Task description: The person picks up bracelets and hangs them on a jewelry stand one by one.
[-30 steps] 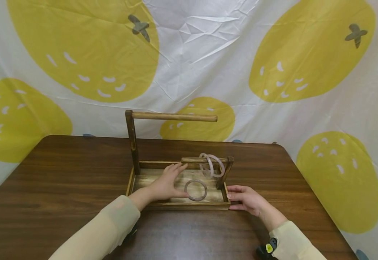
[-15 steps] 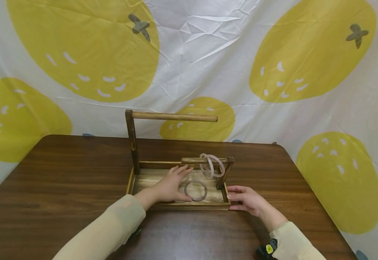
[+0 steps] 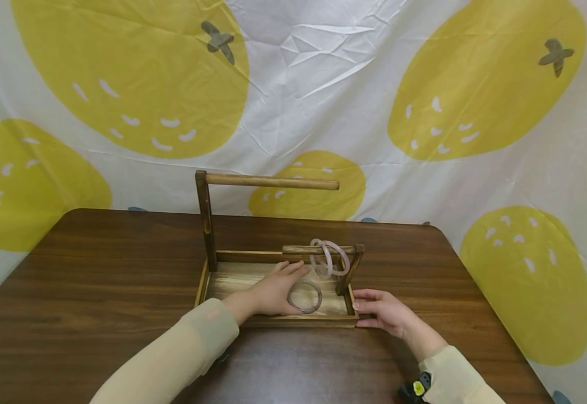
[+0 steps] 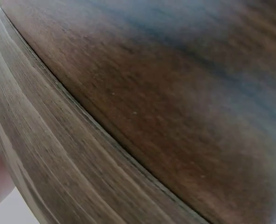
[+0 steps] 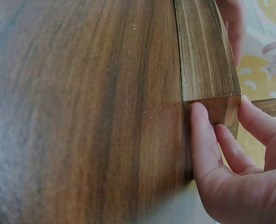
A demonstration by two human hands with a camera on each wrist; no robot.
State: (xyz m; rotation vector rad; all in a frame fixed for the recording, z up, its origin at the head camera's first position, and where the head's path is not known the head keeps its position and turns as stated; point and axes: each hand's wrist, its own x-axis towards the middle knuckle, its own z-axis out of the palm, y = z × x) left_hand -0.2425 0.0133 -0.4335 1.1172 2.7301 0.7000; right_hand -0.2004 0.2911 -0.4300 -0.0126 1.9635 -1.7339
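Observation:
In the head view, a wooden tray stand (image 3: 318, 321) sits on the table. A greyish see-through bangle (image 3: 320, 297) lies on its floor. My left hand (image 3: 273, 292) is low inside the tray, fingers extended, right at the bangle's left edge and overlapping it. In the left wrist view, the tray's side wall (image 4: 58, 140) fills the lower left and hides most of this hand. My right hand (image 3: 386, 314) touches the tray's right end. The right wrist view shows its fingertips (image 5: 201, 119) against that end face. Pale pinkish bangles (image 3: 329, 262) hang on the short bar (image 3: 295, 249).
A tall post (image 3: 204, 224) rises at the tray's left end, carrying a long horizontal bar (image 3: 273, 181) above the tray. The dark wooden table (image 3: 121, 269) reaches back to a hanging white cloth (image 3: 313, 112) printed with yellow fruit.
My left hand has slid to the right and slightly toward me inside the tray, closer over the loose bangle. My right hand has stayed at the tray's end.

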